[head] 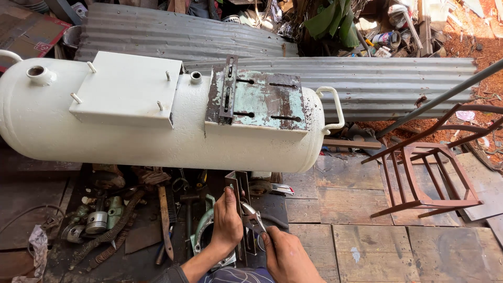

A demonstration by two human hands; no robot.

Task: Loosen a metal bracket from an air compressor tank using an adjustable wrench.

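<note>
My left hand (226,222) grips an upright slotted metal bracket (238,183) low in the view, just below a big white tank. My right hand (283,257) holds a silver adjustable wrench (251,217) whose jaws sit against the bracket's right side. The white cylindrical tank (131,141) lies on its side across the picture. It carries a white plate with short studs (128,86) and a rusty green-stained plate (264,99). A second slotted bracket (227,86) lies on the rusty plate.
Tools and engine parts, among them a piston (96,222), a ribbed hose (107,236) and a file (165,215), crowd the dark bench at lower left. Corrugated metal sheets (367,84) lie behind the tank. A rusty red chair frame (424,173) stands on wooden boards at right.
</note>
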